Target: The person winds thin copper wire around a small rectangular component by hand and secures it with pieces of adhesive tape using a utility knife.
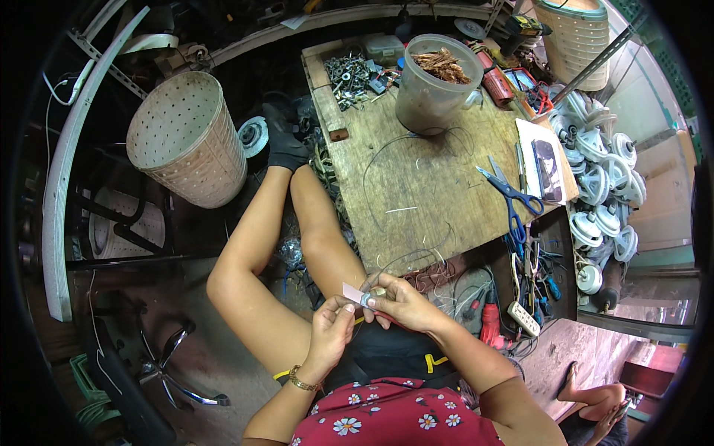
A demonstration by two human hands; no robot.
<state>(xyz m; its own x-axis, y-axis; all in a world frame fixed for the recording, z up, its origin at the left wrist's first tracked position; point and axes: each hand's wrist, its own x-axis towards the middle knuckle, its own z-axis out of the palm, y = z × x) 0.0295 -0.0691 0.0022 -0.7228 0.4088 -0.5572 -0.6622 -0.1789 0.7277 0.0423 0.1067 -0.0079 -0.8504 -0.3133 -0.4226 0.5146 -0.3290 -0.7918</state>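
Head view: the left hand (332,327) and right hand (401,303) pinch a small pale strip (352,292); slack fingertip pressure could let it slip.

Set on wooden table (435,182): metal hardware (351,79) at far left corner, tub (424,100) near far edge, scissors (510,191) toward near right corner.

Head cam, left of the fisheye pair: looks steeply down from head height, upright, unmirrored. Left hand (332,327) and right hand (404,302) sit near, below frame centre; workbench (401,186) farther out, upper right. Wide coverage, straight edges bowed at rim.
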